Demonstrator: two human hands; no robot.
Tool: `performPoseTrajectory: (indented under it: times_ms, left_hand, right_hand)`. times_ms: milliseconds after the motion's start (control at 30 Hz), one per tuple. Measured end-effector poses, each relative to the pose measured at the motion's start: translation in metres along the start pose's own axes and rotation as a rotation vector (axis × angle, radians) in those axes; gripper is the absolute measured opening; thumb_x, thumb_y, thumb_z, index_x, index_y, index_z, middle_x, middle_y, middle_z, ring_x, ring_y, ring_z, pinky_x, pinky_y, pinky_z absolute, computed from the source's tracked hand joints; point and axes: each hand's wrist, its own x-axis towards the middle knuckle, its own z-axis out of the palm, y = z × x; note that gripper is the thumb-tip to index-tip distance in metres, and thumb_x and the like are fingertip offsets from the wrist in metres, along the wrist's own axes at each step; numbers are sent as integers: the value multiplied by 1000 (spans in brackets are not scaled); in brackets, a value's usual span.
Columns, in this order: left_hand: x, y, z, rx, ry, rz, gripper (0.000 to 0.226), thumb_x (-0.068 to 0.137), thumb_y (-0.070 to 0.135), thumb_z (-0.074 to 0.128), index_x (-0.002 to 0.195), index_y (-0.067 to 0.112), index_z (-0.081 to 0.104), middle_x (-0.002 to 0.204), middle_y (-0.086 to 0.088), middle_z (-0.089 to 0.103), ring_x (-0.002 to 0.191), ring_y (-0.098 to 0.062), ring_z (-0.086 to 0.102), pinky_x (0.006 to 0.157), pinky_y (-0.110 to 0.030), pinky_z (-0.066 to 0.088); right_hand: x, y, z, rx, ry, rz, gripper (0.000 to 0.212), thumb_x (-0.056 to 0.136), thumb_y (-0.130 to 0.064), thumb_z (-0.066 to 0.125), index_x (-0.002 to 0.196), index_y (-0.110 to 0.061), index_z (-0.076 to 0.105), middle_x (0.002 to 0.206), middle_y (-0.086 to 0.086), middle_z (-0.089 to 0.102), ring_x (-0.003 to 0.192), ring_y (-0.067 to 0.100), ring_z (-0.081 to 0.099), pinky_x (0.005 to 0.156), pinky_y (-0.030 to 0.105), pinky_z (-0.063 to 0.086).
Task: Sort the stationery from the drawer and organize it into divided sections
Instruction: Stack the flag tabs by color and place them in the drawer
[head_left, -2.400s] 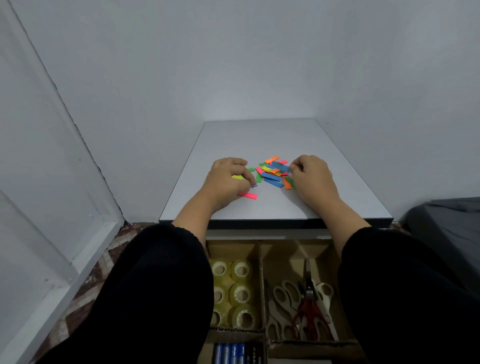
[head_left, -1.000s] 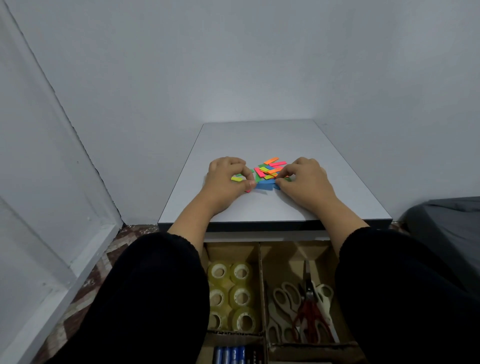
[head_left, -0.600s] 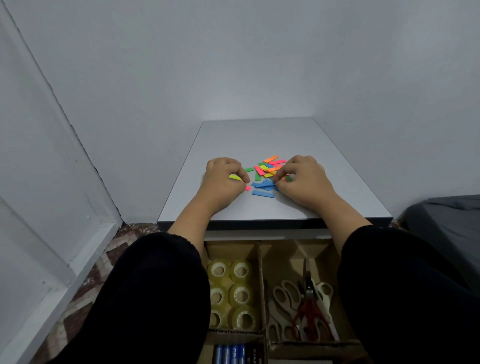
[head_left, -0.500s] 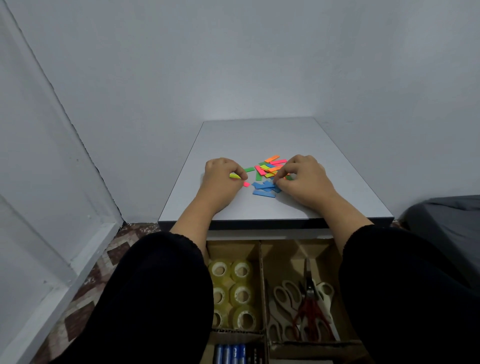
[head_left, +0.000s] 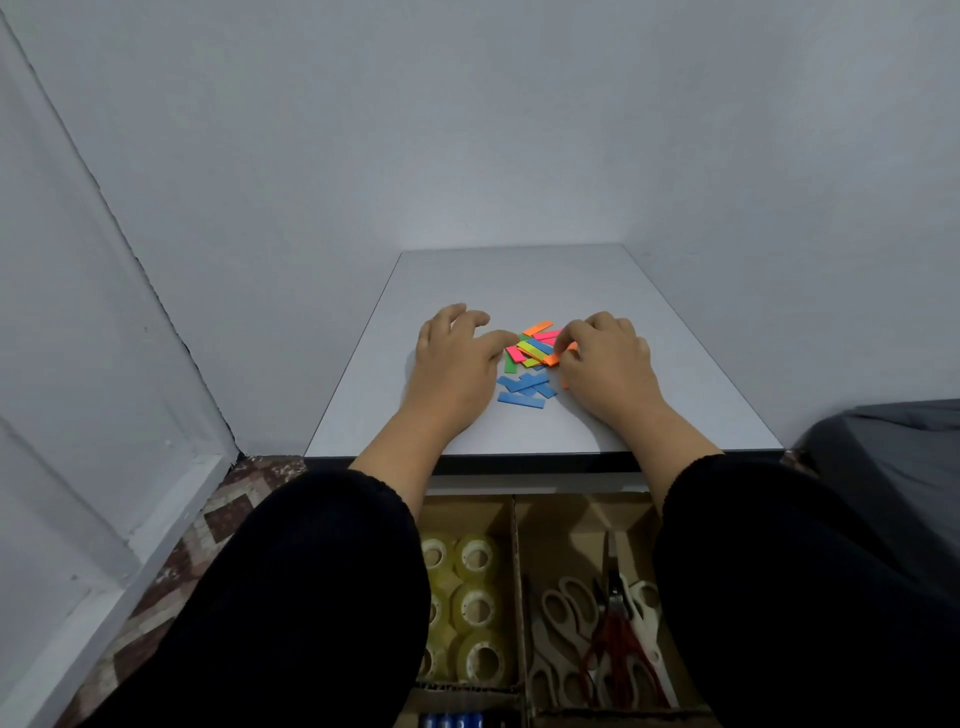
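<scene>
Head view: left hand spread flat on table; right hand pinches orange strip.

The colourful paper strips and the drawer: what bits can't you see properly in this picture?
- Head view: some colourful strips lie under the right hand; whether its grip pinches one is unclear.
- Tape rolls: the left sleeve covers part of the compartment.
- Scissors: overlapping, partly behind the right sleeve; count unclear.
- Blue items: cut off by the bottom edge.
- Left hand: anything beneath its palm is hidden.
</scene>
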Motion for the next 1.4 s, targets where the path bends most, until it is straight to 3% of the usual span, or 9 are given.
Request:
performPoseTrajectory:
  times_ms: [133, 233, 433, 600, 767, 933, 1200, 1400]
  left_hand:
    - [10, 4, 7, 4, -84, 57, 41, 102, 18, 39, 130, 43, 53, 150, 0, 33, 143, -24, 12, 115, -40, 12]
    - [14, 2, 9, -18, -183, 4, 38, 103, 25, 35, 128, 47, 53, 153, -1, 30, 145, -26, 8, 118, -44, 7]
    - [9, -1, 6, -104, -43, -90, 31, 101, 26, 37, 122, 32, 59, 144, -1, 42, 141, -23, 17, 113, -38, 17]
    - [9, 2, 7, -61, -154, -12, 32, 100, 42, 39, 126, 42, 57, 151, 3, 33, 143, -22, 11, 115, -41, 12]
    - [10, 0, 8, -116, -77, -106, 27, 99, 33, 45, 121, 33, 58, 145, 0, 41, 141, -22, 17, 112, -39, 20]
    - [7, 6, 0, -138, -157, 97, 26, 99, 36, 45, 114, 43, 65, 151, 6, 33, 143, -21, 11, 114, -39, 15]
    - [10, 5, 1, -185, -75, -1, 23, 99, 32, 46, 112, 30, 65, 144, 5, 43, 140, -19, 19, 112, -37, 20]
    - [20, 9, 0, -99, -120, -10, 27, 98, 36, 49, 118, 31, 65, 146, 4, 40, 142, -21, 15, 113, -40, 17]
  right_hand:
    - [1, 1, 1, 6, -28, -6, 33, 96, -22, 40, 117, -29, 63, 118, 2, 51, 116, 22, 40, 93, 35, 30]
    - [1, 1, 1, 6, -8, 22, 32, 95, -22, 39, 114, -23, 65, 118, 3, 51, 114, 22, 40, 91, 35, 30]
    - [2, 2, 4, 9, 46, 71, 29, 95, -33, 46, 108, -17, 67, 115, 4, 53, 112, 22, 42, 91, 34, 33]
    - [1, 3, 4, -4, 45, 38, 28, 95, -25, 47, 110, -15, 68, 117, 5, 54, 114, 23, 42, 91, 33, 33]
    - [2, 3, 3, 29, 57, 9, 27, 97, -22, 45, 109, -13, 67, 116, 5, 55, 113, 22, 43, 89, 32, 34]
    - [4, 4, 3, 87, 124, 60, 24, 98, -18, 42, 107, -10, 62, 111, 8, 57, 107, 24, 46, 85, 34, 36]
    - [5, 3, 2, 117, 139, 114, 25, 99, -17, 37, 108, -7, 59, 108, 9, 59, 102, 23, 48, 84, 35, 41]
    - [5, 2, 1, 114, 127, 113, 26, 100, -17, 36, 107, -7, 59, 107, 9, 59, 101, 22, 47, 83, 34, 40]
